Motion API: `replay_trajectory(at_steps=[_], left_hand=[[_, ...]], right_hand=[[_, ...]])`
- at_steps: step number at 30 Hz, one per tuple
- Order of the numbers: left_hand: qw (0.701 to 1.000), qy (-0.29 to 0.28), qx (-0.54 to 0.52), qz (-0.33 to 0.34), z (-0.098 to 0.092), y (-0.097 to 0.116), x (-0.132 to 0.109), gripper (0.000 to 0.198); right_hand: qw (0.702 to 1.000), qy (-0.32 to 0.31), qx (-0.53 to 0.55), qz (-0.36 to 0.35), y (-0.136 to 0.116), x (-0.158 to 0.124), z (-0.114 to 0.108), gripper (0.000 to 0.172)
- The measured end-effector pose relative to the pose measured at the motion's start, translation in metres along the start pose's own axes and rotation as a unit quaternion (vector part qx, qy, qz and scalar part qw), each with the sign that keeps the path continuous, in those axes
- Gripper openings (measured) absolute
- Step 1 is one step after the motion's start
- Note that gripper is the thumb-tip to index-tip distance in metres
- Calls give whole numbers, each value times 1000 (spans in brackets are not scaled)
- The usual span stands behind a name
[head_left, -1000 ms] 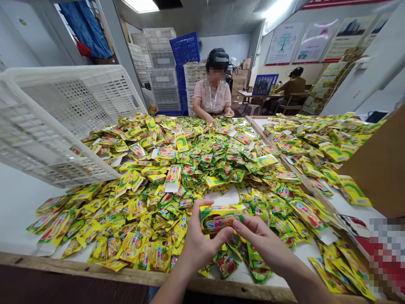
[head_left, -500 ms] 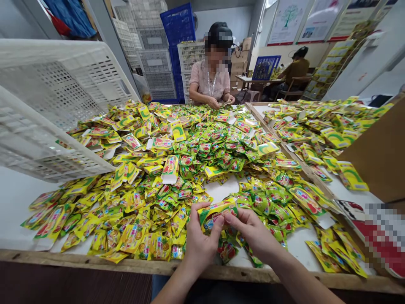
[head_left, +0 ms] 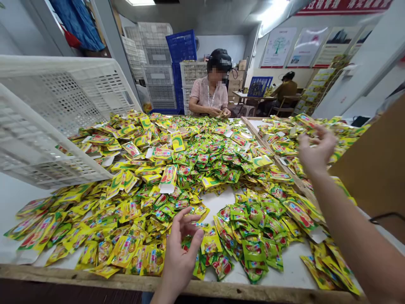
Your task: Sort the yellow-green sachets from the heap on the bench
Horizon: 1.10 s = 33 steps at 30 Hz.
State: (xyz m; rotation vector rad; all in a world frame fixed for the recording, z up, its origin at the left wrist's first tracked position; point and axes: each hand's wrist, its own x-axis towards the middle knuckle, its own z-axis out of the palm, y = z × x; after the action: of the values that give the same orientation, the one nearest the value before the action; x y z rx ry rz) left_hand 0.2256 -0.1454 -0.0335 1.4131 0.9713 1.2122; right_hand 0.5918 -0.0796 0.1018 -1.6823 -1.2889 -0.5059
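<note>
My left hand (head_left: 182, 249) hovers over the near edge of the heap, palm turned inward. Its fingers are loosely curved, the thumb stands apart, and nothing is in it. Small yellow and green candy sachets (head_left: 210, 244) lie just beside and beneath it. Stretched out to the right, beyond the wooden divider (head_left: 284, 169), my right hand (head_left: 318, 147) has its fingers spread and is slightly blurred. Just past its fingertips is a small yellow candy box (head_left: 306, 121); whether it is in the air or on the pile I cannot tell. Green watermelon-print sachets (head_left: 255, 251) lie between my hands.
A white plastic crate (head_left: 123, 90) lies tipped at the left. Flat candy boxes (head_left: 168, 177) are mixed into the heap. A brown cardboard panel (head_left: 373, 164) stands at the right, and a wooden rim (head_left: 104, 282) edges the table. Across it sits a co-worker (head_left: 209, 95); another person (head_left: 284, 90) sits farther back.
My hands have parted. The candy box they both held has left them; my right hand swung far right over the divider, while my left moved slightly left and opened. The view tilted up.
</note>
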Motion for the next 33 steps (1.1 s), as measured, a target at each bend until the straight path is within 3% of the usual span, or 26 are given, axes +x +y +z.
replay_trajectory(at_steps=[5, 8, 11, 15, 17, 20, 22, 27, 33], left_hand=[[996, -57, 60, 38, 4, 3, -6, 32], [984, -127, 105, 72, 2, 7, -15, 24], [976, -132, 159, 70, -7, 7, -18, 20], [950, -98, 291, 62, -15, 2, 4, 19], [898, -138, 411, 71, -13, -1, 26, 19], [798, -201, 563, 77, -1, -6, 63, 20], [768, -217, 597, 78, 8, -10, 81, 24], [744, -246, 614, 99, 19, -15, 96, 10], [775, -192, 588, 132, 11, -2, 89, 17]], right_hand=[[972, -225, 22, -64, -48, -84, 87, 22], [963, -267, 4, -35, -68, -107, 126, 16], [962, -271, -15, 16, -70, -102, 139, 14], [960, -273, -3, 61, -65, -91, 134, 35], [958, -274, 21, 76, -65, -89, 127, 37], [956, -270, 68, 97, -66, -91, 110, 22], [953, -260, 103, 115, -67, -95, 97, 11], [922, -269, 217, 173, -75, -113, 62, 20], [854, -300, 348, 244, -88, -141, 34, 44]])
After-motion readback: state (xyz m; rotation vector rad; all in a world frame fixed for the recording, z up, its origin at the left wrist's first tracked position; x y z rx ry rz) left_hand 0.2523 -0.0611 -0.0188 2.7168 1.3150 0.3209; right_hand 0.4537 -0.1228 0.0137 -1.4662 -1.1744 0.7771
